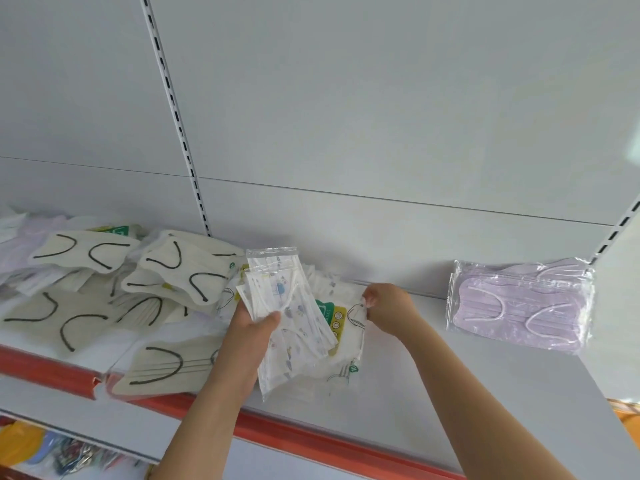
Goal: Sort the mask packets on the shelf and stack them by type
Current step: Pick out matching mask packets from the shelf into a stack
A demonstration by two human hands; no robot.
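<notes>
Head view: nearest, the left hand (251, 327) grips a fan of glossy, crinkled clear packets of white printed masks (287, 306), long axes running near-to-far on the grey shelf (450, 393). The right hand (388, 304) pinches a flat packet's corner (358, 318). Farther right lies a lilac packet stack (519, 306); left, beige black-looped packets (180, 271).

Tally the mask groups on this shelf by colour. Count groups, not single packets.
Beige with black loops: 1 loose heap
Lilac: 2, a neat lilac stack and a pale lilac pile at the far edge
White printed packets: 1 bunch, gripped by the left hand; the right hand pinches a labelled packet beside it
Total: 4
</notes>
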